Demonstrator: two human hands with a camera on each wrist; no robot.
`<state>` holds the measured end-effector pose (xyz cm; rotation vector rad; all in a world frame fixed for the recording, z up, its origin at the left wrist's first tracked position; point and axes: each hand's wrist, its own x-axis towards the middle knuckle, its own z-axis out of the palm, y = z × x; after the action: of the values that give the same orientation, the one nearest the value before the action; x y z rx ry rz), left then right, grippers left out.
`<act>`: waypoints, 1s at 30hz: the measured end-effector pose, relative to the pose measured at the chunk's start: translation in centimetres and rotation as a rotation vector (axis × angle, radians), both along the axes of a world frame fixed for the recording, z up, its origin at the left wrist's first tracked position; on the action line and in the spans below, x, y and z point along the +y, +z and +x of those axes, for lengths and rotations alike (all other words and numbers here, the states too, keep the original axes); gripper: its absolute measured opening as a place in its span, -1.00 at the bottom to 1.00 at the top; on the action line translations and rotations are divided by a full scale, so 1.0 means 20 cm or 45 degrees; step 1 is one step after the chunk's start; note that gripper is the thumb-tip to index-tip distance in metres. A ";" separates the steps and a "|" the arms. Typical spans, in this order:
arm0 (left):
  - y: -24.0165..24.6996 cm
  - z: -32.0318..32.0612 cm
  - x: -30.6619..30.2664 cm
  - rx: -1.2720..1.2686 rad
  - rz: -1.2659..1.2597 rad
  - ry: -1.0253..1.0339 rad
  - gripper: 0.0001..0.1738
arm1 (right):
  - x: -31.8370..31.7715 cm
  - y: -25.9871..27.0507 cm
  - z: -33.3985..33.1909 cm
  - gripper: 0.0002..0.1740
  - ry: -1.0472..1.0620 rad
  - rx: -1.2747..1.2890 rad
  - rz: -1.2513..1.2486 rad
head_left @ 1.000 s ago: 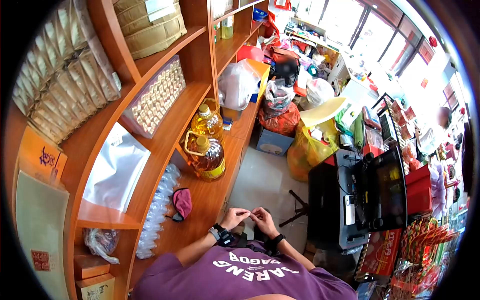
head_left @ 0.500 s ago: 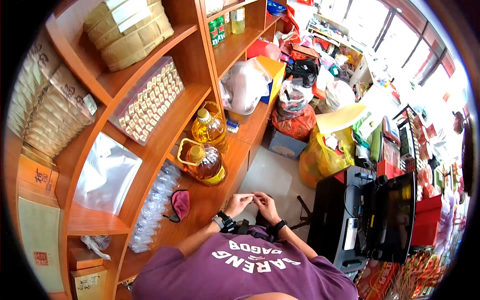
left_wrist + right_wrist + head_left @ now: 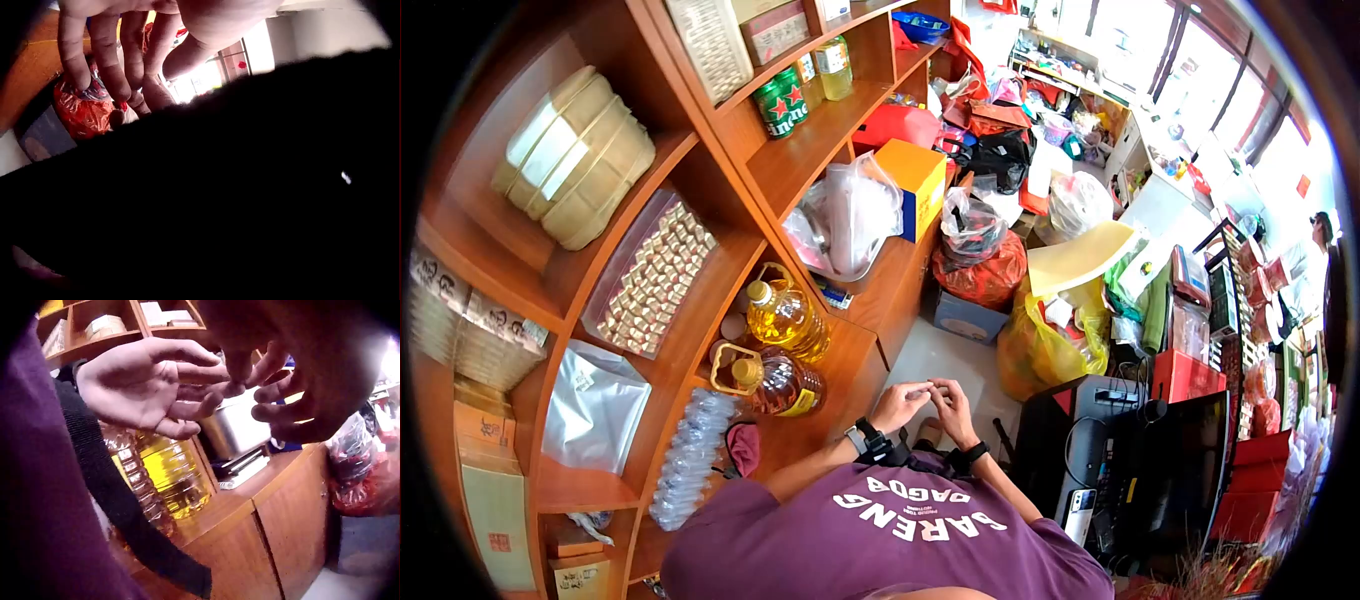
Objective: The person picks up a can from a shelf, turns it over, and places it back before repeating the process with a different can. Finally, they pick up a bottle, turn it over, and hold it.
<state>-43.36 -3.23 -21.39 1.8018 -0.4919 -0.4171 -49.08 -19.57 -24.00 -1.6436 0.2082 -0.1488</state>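
In front of the purple shirt (image 3: pixel 900 515), my left hand (image 3: pixel 897 408) and right hand (image 3: pixel 953 412) meet at their fingertips. The right wrist view shows the left palm (image 3: pixel 140 381) turned up, its fingers slightly bent and spread. Dark in that view, the right hand (image 3: pixel 294 369) has loosely bent fingers, with its thumb and forefinger close to the left fingertips. No object shows between the hands. Two large oil bottles, one yellow (image 3: pixel 795 320) and one amber (image 3: pixel 775 385), stand on the wooden counter to the left of the hands.
A wooden shelf unit (image 3: pixel 735 195) lines the left side, with clear plastic containers (image 3: pixel 690 470) and a maroon cloth item (image 3: pixel 743 447) low down. Ahead are a yellow bag (image 3: pixel 1040 350) and a red bag (image 3: pixel 980 270) on a blue box (image 3: pixel 968 318). A black machine (image 3: pixel 1050 430) stands at right.
The head view has swung, so the shelves and oil bottles sit further left and more of the upper shelves shows. The hands stay together at the fingertips.
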 end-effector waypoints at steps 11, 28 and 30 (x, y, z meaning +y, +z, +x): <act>-0.05 0.15 -0.28 0.244 0.015 -0.059 -0.41 | -0.27 -0.12 0.21 -0.72 0.043 0.056 0.251; -0.25 0.75 -0.28 0.276 -0.393 0.232 -0.53 | -0.26 -0.09 0.96 -0.85 0.276 0.063 0.326; -0.21 0.89 -0.30 0.308 -0.410 0.262 -0.60 | -0.28 0.01 1.10 -0.84 0.301 0.012 0.340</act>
<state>-25.46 -9.31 -25.51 1.4508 -0.1884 -0.3825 -27.17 -25.11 -23.76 -1.3904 0.0370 0.0644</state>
